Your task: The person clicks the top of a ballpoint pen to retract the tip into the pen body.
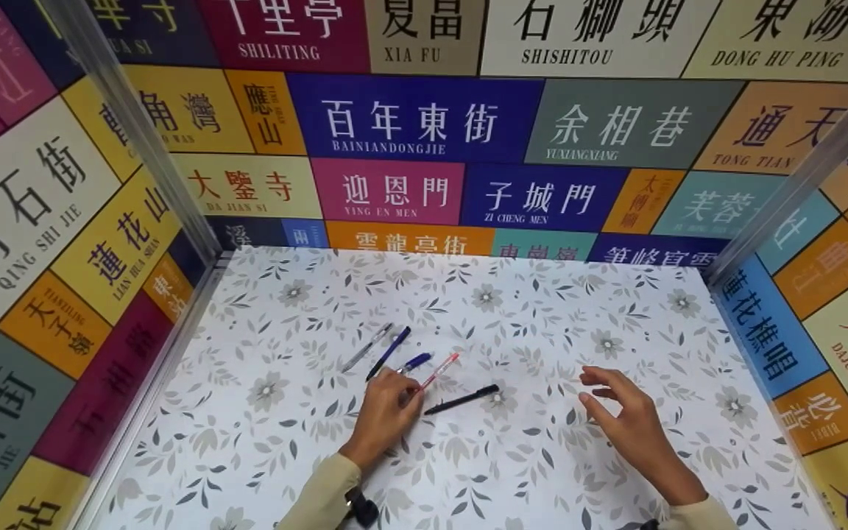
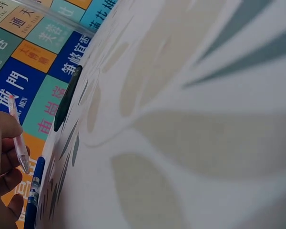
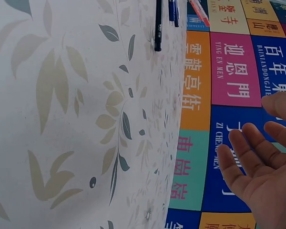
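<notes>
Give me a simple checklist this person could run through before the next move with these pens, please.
1. Red pen gripped: ok, the left hand pinches it between thumb and fingers.
2. Red pen clear of the table: ok, the left wrist view shows it held off the surface.
3. Right hand free: ok, it holds nothing.
4. Space around the left hand clear: not ok, the black pen lies close beside it.
5. Nearer blue pen fully in sight from the head: not ok, the left hand hides part of it.
6. Red pen's writing point out: cannot tell, too small to see.
</notes>
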The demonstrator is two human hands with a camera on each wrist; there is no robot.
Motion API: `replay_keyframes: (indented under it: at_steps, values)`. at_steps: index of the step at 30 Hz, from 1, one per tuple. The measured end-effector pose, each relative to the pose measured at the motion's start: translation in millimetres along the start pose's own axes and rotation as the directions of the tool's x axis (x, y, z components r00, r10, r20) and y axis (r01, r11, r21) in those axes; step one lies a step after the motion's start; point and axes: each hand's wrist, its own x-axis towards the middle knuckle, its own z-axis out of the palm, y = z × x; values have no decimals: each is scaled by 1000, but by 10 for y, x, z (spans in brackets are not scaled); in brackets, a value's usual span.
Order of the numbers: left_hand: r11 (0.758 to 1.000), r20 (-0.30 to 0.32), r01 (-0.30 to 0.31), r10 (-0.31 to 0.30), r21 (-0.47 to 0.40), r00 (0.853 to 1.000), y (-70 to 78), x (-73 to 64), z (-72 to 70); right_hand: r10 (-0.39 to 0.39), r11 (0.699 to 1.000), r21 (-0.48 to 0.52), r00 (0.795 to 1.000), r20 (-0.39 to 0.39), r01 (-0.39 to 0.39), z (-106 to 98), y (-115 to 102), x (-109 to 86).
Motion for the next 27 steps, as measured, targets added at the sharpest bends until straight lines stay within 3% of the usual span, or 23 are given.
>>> replay_keyframes:
  at_steps: [11, 19, 27]
  values:
    - [988, -44, -89, 95, 124, 994, -63, 1, 28, 35, 999, -17, 999, -4, -35, 25, 77, -23]
    - [967, 2, -128, 130, 220, 991, -98, -3, 60, 36, 999, -19, 999, -5, -37, 19, 146, -54]
    - [954, 23, -154, 154, 256, 988, -90, 2, 69, 69, 997, -34, 998, 2, -69, 7, 173, -78]
